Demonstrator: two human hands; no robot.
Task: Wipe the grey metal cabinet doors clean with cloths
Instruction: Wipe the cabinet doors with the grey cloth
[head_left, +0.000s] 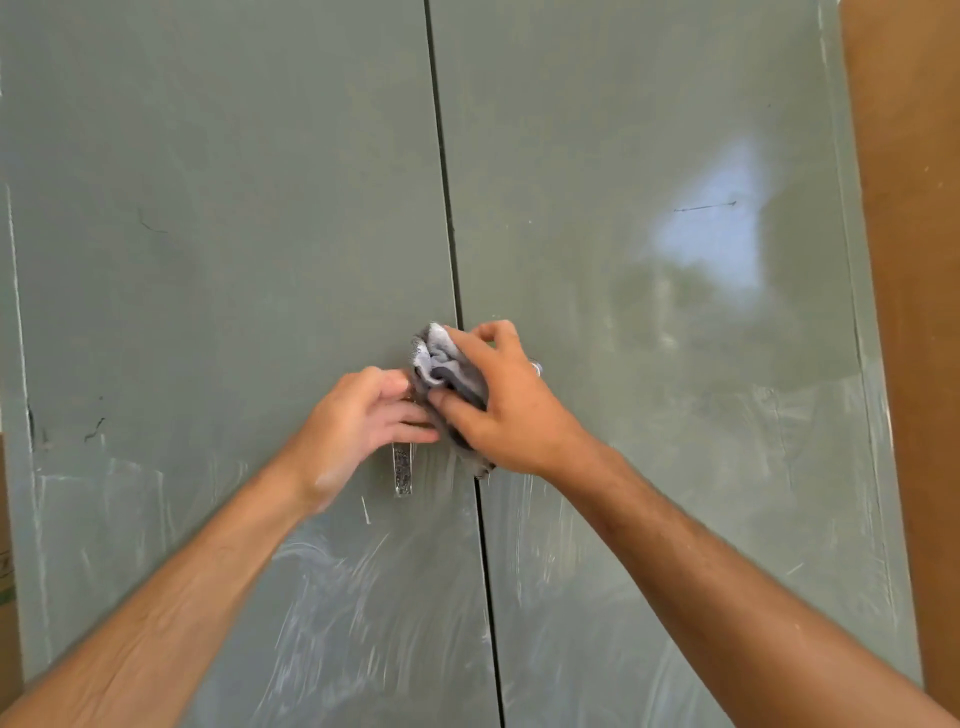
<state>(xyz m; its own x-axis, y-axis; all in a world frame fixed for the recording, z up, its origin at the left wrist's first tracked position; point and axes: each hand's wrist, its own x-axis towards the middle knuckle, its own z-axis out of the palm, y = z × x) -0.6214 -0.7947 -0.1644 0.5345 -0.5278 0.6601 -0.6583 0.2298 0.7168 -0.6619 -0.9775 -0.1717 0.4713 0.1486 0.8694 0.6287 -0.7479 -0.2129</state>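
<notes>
Two grey metal cabinet doors fill the view, the left door and the right door, split by a dark vertical gap. My right hand grips a bunched grey cloth against the gap at mid height. My left hand is beside it, its fingers curled over the top of a metal handle on the left door and touching the cloth's edge. White smears streak the lower part of both doors.
A brown wooden panel stands along the right edge of the cabinet. A strip of brown cardboard shows at the lower left. A bright window reflection sits on the right door's upper area.
</notes>
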